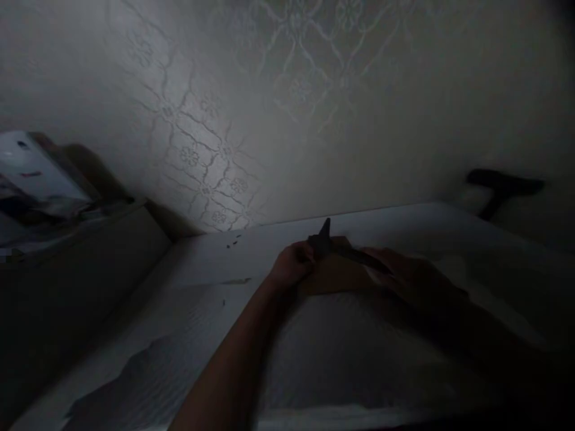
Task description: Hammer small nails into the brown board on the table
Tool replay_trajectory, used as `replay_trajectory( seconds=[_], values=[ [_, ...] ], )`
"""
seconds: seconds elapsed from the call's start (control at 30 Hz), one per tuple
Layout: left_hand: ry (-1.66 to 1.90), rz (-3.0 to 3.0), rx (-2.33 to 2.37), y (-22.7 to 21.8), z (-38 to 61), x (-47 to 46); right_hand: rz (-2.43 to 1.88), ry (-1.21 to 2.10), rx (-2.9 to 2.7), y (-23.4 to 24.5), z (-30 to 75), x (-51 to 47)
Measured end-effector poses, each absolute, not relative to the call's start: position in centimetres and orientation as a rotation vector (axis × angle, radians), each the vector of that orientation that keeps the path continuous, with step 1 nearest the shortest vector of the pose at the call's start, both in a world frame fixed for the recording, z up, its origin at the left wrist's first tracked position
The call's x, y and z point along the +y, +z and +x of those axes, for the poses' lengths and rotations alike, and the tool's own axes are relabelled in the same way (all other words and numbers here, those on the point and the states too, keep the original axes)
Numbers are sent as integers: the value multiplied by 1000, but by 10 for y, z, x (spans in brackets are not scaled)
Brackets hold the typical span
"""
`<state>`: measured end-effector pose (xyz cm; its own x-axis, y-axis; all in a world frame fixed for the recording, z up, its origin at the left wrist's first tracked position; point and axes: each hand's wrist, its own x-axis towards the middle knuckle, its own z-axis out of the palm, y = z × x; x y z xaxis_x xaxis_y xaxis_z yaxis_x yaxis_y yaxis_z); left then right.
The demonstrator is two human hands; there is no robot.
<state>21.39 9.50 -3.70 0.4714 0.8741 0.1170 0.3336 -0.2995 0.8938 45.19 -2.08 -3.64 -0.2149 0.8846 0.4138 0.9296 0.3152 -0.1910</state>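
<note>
Up close, the left hand is curled shut on the left edge of a flat brown card. A dark pointed tool lies across the card, tip far, its long body running right to the right hand. I cannot tell that hand's grip. Both arms stretch over the white table.

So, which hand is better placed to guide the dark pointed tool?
Probably the right hand: the dark pointed tool runs to its fingers, while the left hand rests at the brown sheet by the tip.
</note>
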Motion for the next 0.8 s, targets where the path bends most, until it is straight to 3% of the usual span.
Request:
replay_trajectory(
  seconds=[0.8],
  values=[
    [771, 1986, 1101, -36, 214, 94, -1477, -250, -2138, -39, 450, -18]
  ],
)
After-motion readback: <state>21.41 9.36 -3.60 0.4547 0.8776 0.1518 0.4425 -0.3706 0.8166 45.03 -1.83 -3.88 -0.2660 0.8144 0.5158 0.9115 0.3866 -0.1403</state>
